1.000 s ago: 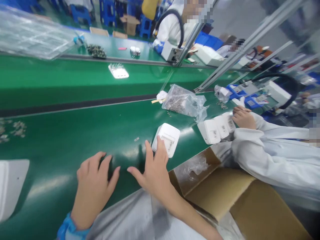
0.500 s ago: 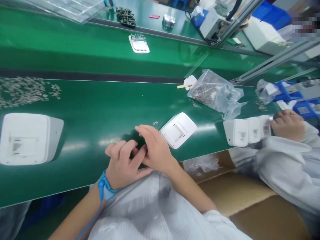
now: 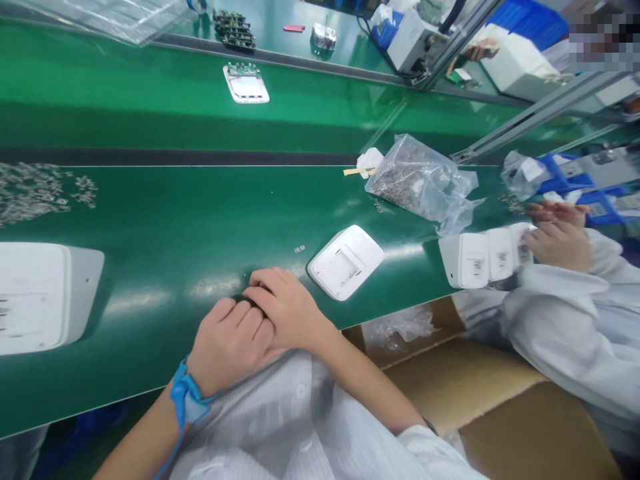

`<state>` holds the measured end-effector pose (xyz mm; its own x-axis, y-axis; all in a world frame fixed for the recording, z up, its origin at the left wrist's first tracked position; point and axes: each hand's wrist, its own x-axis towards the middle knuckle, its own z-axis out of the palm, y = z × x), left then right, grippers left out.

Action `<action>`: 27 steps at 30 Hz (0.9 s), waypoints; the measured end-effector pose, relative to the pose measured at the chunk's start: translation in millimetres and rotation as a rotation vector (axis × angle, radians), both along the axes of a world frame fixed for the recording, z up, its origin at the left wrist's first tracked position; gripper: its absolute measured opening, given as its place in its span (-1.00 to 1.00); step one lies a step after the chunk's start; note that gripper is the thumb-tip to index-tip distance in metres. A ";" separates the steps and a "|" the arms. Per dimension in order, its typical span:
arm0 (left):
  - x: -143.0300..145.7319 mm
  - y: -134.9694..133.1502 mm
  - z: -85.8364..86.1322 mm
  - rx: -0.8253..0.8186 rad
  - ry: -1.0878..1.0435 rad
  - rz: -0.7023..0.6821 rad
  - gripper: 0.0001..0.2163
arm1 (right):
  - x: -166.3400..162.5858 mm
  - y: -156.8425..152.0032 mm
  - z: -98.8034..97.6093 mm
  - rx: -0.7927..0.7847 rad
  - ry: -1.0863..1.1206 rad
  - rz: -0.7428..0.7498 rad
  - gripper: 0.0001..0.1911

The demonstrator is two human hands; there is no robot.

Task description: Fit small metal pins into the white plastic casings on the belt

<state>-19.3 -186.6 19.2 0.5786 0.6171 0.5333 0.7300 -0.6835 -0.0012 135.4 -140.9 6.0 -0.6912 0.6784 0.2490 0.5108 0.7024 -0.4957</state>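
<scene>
My left hand [image 3: 227, 343], with a blue strap round its wrist, is closed with the fingers curled under at the table's front edge. Against it rests my right hand [image 3: 290, 312], its fingers bent over beside the left knuckles. The palms and fingertips are hidden, so I cannot tell whether anything is in either hand. Just right of my right hand lies a white plastic housing [image 3: 366, 251] with a recess in its face. Two tiny metal pieces [image 3: 299, 249] lie on the green table beyond my right hand.
Another white housing [image 3: 40, 293] stands at left, below a pile of small metal parts [image 3: 33, 193]. A clear bag of parts [image 3: 407, 177] lies right of centre. On the green belt [image 3: 150, 100] sits a white cover with a circuit board [image 3: 247, 85]. At right, a co-worker's hands [image 3: 563, 240] are near white housings [image 3: 473, 260].
My hands have come closer together and their fingers have curled in. The view has shifted slightly to the right. The co-worker's second hand now shows at right.
</scene>
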 end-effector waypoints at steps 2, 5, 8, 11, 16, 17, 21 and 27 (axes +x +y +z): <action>-6.9 0.4 2.5 0.012 0.038 -0.003 -0.70 | -3.6 -0.4 2.0 0.020 -0.059 -0.006 -0.71; -16.4 2.3 5.7 0.036 0.076 -0.019 -0.71 | -8.1 -1.6 2.9 0.045 -0.131 -0.004 -0.71; -22.6 4.3 8.9 0.060 0.098 -0.053 -0.66 | -11.3 -5.7 1.4 0.054 -0.129 -0.015 -0.74; -26.1 3.0 13.5 0.087 0.067 -0.115 -0.52 | -13.5 -15.8 3.2 0.035 -0.080 -0.036 -0.75; -28.9 -9.3 26.0 0.170 0.069 -0.169 -0.50 | -11.9 -38.0 29.2 0.138 -0.161 -0.059 -0.88; -29.3 -12.8 29.1 0.192 0.088 -0.178 -0.52 | -11.0 -41.0 37.0 0.193 -0.180 -0.062 -0.88; -33.5 -27.3 43.1 0.342 0.056 -0.196 -0.54 | -9.7 -45.8 64.9 0.471 -0.090 -0.007 -0.81; -40.6 -40.6 57.5 0.331 0.171 -0.207 -0.68 | -18.5 -42.4 76.9 0.447 0.034 0.087 -0.83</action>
<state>-60.0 -227.1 76.7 0.7697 0.2897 0.5689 0.5473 -0.7581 -0.3545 116.9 -183.3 82.8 -0.7272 0.4391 0.5277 0.4292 0.8907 -0.1497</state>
